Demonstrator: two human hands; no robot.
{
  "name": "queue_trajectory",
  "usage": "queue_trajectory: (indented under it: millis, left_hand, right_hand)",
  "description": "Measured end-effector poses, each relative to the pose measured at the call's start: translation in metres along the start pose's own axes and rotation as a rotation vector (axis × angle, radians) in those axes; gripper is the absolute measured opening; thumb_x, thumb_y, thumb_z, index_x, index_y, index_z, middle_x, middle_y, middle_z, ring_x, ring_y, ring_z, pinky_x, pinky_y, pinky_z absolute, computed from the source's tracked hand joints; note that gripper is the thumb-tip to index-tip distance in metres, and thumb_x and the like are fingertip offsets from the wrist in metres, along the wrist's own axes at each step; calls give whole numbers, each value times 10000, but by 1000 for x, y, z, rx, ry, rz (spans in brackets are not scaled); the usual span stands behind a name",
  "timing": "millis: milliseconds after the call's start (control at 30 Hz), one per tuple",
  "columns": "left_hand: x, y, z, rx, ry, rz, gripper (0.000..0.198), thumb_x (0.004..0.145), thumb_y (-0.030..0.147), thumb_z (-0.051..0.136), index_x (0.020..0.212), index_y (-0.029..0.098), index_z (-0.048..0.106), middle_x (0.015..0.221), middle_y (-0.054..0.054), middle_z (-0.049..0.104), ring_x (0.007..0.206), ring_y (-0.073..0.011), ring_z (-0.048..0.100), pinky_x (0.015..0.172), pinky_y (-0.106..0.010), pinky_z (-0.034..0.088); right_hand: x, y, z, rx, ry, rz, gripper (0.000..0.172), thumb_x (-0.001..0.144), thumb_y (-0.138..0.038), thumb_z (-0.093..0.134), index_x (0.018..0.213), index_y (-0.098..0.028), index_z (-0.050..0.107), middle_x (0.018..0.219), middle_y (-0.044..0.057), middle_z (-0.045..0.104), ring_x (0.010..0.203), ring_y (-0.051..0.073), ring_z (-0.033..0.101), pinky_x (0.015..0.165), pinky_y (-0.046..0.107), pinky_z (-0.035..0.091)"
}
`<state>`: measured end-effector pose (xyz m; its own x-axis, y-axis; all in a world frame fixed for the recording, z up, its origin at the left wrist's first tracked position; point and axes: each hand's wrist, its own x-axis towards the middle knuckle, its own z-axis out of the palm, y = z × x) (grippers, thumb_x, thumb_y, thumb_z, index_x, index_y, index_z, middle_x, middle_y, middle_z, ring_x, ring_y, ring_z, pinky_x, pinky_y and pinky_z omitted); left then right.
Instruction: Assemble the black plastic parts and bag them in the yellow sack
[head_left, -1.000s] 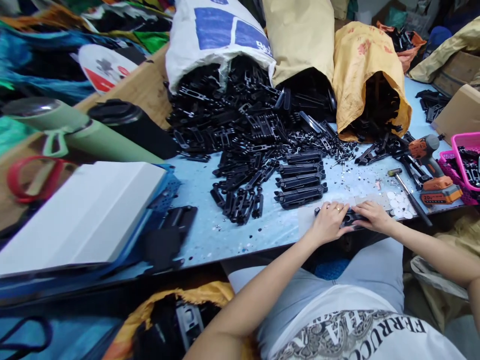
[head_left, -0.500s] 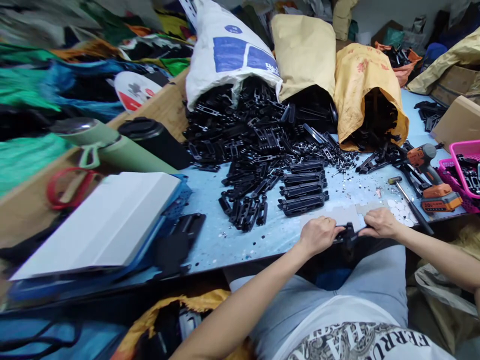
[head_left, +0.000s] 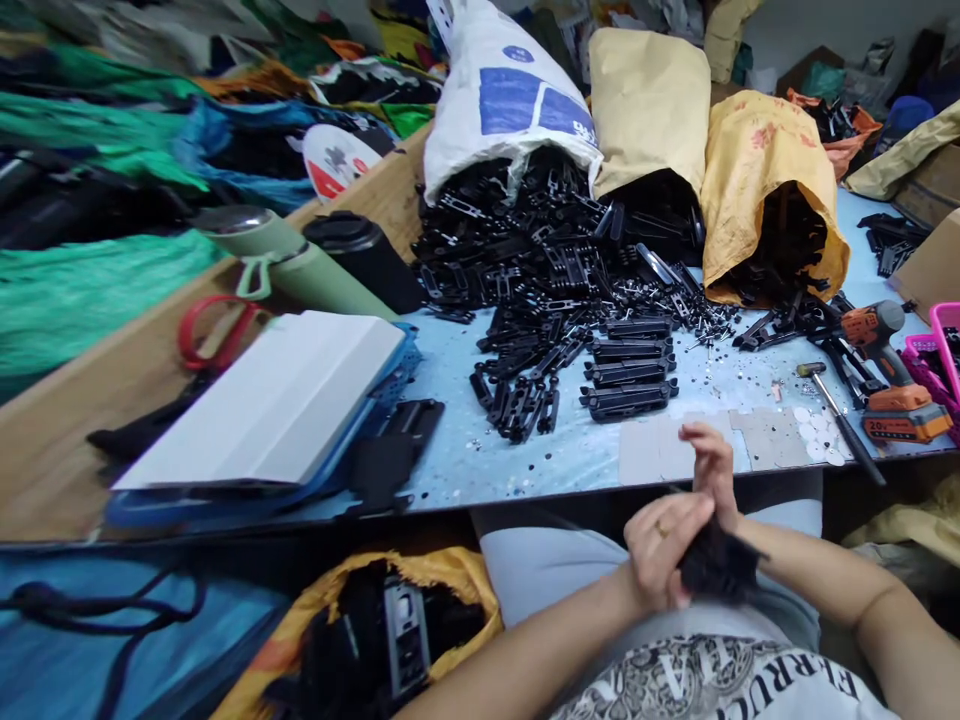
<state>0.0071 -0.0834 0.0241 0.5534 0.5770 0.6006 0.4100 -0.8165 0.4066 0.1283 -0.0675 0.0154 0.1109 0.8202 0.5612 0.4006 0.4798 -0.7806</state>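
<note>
My left hand (head_left: pixel 661 548) is curled around a black plastic part (head_left: pixel 718 566), held over my lap below the table edge. Against the same part rests my right hand (head_left: pixel 711 470), its fingers raised and partly apart; motion smears both. On the light blue table (head_left: pixel 450 470) ahead lie a short stack of assembled black pieces (head_left: pixel 628 365), a loose heap of black plastic parts (head_left: pixel 525 280), and flat grey cardboard sheets (head_left: pixel 660 450).
Three sacks, white (head_left: pixel 502 100), tan (head_left: pixel 649 100) and yellow (head_left: pixel 765 160), spill black parts at the back. An orange drill (head_left: pixel 885 375), a hammer (head_left: pixel 832 405) and a pink basket (head_left: pixel 941 350) lie right. A white board (head_left: pixel 277 395), green flask (head_left: pixel 292 265) and black cup (head_left: pixel 367 255) sit left.
Both hands have drawn the black part off the table's front edge and down to my lap. The view has swung slightly to the left.
</note>
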Motion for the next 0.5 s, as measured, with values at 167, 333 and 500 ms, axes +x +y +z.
queue_trajectory:
  millis: [167, 333, 500]
  left_hand:
    - [15, -83, 4, 284, -127, -50, 698, 832, 673, 283, 1157, 139, 593, 958, -164, 652, 937, -267, 612, 781, -379, 493]
    - [24, -115, 12, 471, -180, -319, 615, 843, 511, 472, 1311, 113, 458, 1393, -217, 386, 1340, -346, 277, 1052, -494, 300]
    - [69, -121, 29, 409, -202, -402, 708, 874, 583, 313, 1379, 89, 351, 1477, -203, 241, 1394, -331, 109, 1096, -495, 226]
  right_hand:
    - [58, 44, -77, -510, 19, -24, 315, 859, -422, 459, 1102, -221, 465, 1241, 146, 459, 1200, 270, 406, 982, 483, 330]
    - [84, 87, -212, -942, 208, 27, 390, 852, -461, 461, 1077, -148, 522, 1153, 180, 527, 1155, 301, 449, 971, 498, 324]
    - [105, 111, -311, -1222, 259, 473, 627, 730, -564, 579, 1138, -92, 517, 1149, 241, 539, 1128, 386, 465, 926, 503, 367]
